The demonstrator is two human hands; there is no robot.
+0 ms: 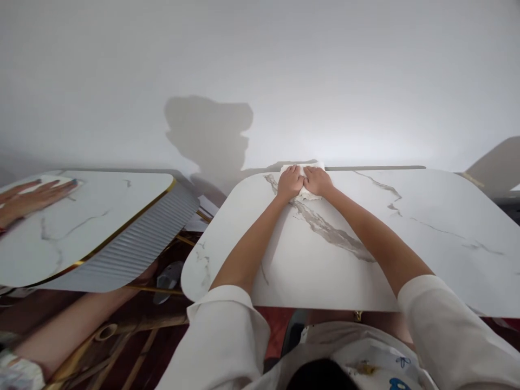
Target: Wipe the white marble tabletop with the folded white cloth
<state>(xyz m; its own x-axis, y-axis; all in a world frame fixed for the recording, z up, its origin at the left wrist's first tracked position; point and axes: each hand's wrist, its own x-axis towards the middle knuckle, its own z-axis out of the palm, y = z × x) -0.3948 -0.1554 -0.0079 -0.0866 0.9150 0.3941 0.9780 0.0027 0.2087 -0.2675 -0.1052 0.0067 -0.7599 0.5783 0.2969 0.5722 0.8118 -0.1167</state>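
Near the far edge of a white marble-patterned table [390,281], my left hand [290,182] and my right hand [318,181] press side by side on a folded white cloth [312,195]. Their thumbs meet or nearly meet in the middle. The fingers of both hands bend over the cloth, pinning it to the tabletop. Crumpled cloth edges show in front of and behind the hands. Both arms stretch forward across the table, over a grey-brown vein in its pattern.
To the left stands a second marble-patterned table [122,216] with a gold edge and ribbed grey side. Another person's hand [44,196] lies on a white cloth there. A pale wall [345,81] rises behind both tables. Below left is a bamboo-like chair [138,325].
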